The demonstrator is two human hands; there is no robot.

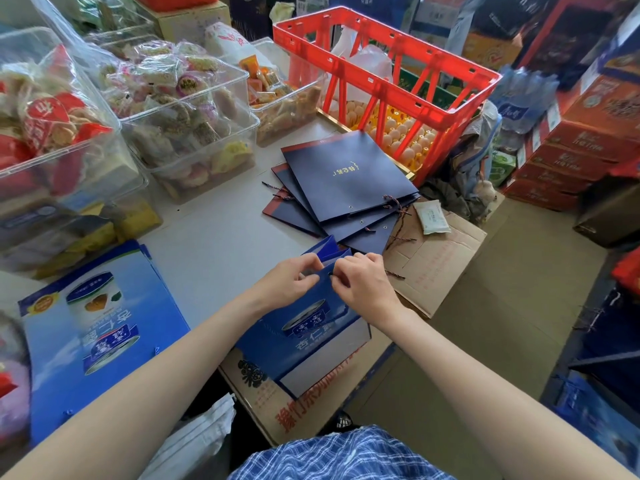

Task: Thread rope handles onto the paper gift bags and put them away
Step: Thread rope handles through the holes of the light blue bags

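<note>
— Where was the blue bag (304,337)?

— Partly open at the table (214,244) edge, over a cardboard box (311,403), its top rim right under both hands.

— And the hands?

— The left hand (294,278) pinched the rim with curled fingers. The right hand (363,282) pinched at the same rim; whether it held rope, I couldn't tell.

— Other bags?

— Navy bags (343,181) lay stacked just beyond, strings trailing.

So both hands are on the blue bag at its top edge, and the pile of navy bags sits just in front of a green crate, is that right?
Not quite: the crate behind the navy bags is red, not green, as the head view shows. The rest holds: the left hand and right hand both work at the top edge of the blue bag.
</note>
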